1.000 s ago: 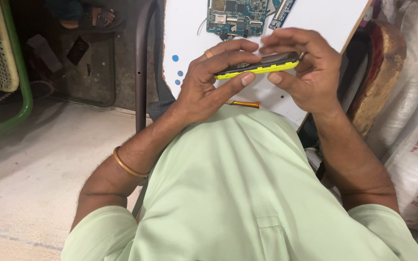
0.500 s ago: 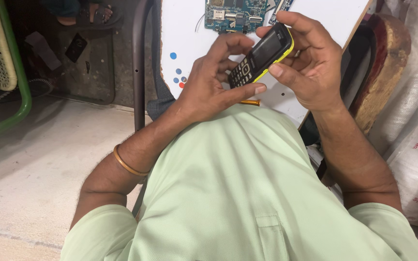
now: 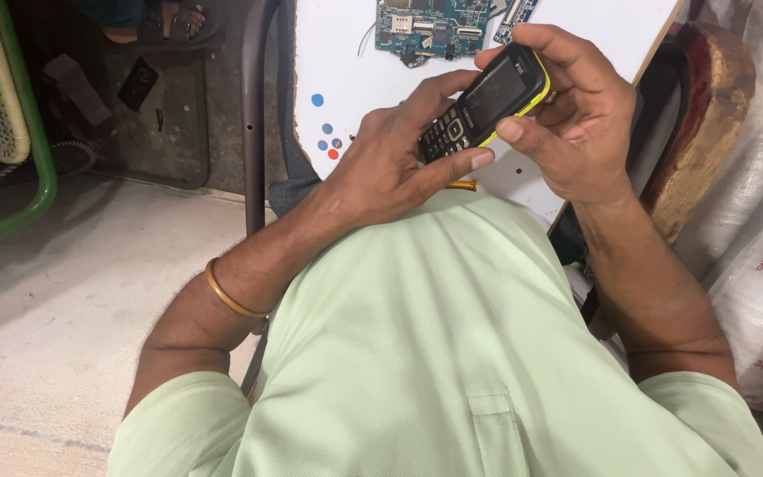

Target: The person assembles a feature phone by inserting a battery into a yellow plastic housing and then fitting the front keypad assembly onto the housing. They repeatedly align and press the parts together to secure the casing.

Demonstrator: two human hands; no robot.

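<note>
Resting over concrete floor (image 3: 72,291), white board (image 3: 355,62)

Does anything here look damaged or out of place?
Yes. A bare circuit board lies exposed on the white board, without any casing. The phone held in both hands looks intact.

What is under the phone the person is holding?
Under the phone lies a white board with a green circuit board farther up. An orange tip pokes out below the left hand. The hands hide whatever sits right beneath.
</note>
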